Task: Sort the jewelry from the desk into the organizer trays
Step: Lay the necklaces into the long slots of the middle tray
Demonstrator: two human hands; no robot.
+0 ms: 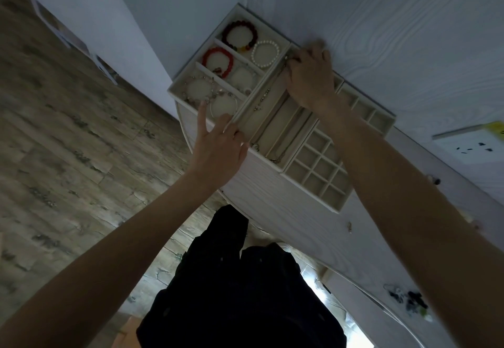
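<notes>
Necklaces are going into the middle tray, the one with long channels, and both hands are working at it. The right hand is reaching to the far end of this tray, fingers curled downward over it, and it seems to be pinching the top of a thin chain; the exact grip is hidden under the knuckles, so I am judging this only from how the chain is running out from under that hand. The left hand is resting at the near corner of the same tray, with the index finger pointing straight out over the bracelet tray and the other fingers bent against the tray edge, as if steadying it.

The chain is lying along the channel, and its long axis is going from the right hand toward the left hand. This is the relation that matters: the upper end is under the right hand, the lower end is nearer to the left hand. So I think the next move is asking the left hand to straighten the lower end while the right is keeping the top.

Beyond the left index finger, bracelets are already sitting in their compartments. Just beside the right forearm, the grid tray is showing no jewelry. More small pieces are waiting on the desk, close to the right elbow.
</notes>
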